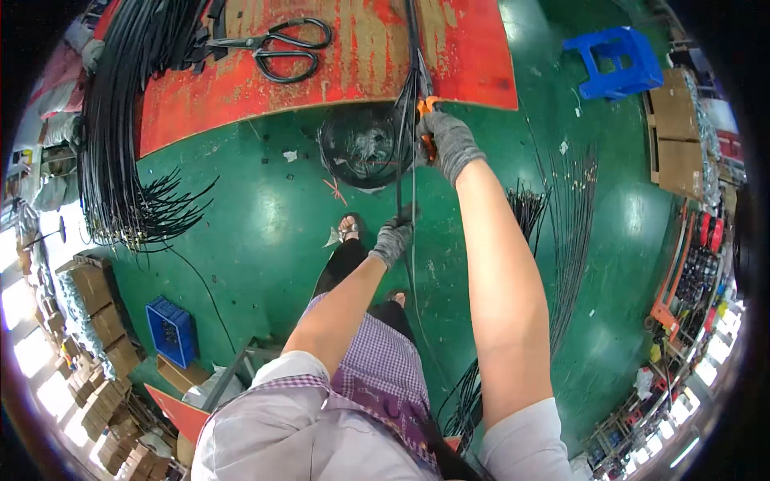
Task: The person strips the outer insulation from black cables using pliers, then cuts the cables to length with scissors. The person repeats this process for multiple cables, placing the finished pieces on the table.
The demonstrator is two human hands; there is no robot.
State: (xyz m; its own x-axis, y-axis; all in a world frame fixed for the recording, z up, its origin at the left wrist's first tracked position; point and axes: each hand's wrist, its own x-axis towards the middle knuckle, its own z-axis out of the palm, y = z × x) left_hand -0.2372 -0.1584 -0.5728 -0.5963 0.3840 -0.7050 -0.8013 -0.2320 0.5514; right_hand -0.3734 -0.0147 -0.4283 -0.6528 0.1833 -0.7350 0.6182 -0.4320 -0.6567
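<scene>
A glossy green floor (pixel 265 216) reflects overhead light. A worn red worktable (pixel 361 56) stands at the top, with a blue plastic stool (pixel 613 60) to its right. Stacked cardboard boxes (pixel 96 321) line the left edge beside a blue crate (pixel 171 330); bright patches there may be windows.

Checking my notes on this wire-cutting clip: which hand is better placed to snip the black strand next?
Probably the right hand: it holds the orange-handled cutter against the black strand at the red bench edge. The left hand sits lower, gripping the strand, seemingly holding it taut.
</scene>
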